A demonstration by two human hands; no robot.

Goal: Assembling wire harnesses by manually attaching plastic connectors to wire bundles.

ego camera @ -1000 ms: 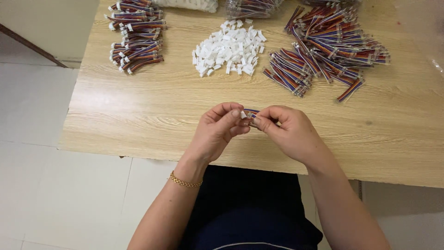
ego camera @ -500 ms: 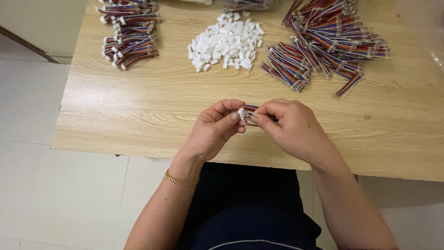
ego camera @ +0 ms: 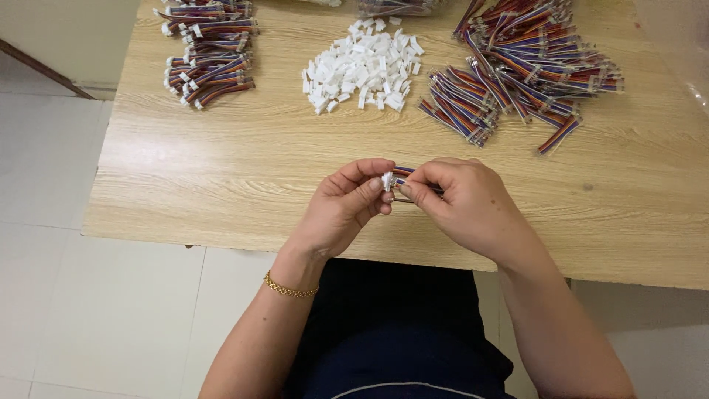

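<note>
You've got two hands in play, your left hand and right hand, with one white connector and one striped wire piece between them. Along the tabletop's far edge: one heap of white connectors, too many to count, and two spreads of ribbon-wire bundles, one toward the far left corner, one toward the far right.

White connectors; rainbow-striped wire bundles; light woodgrain table; gold bracelet.
</note>
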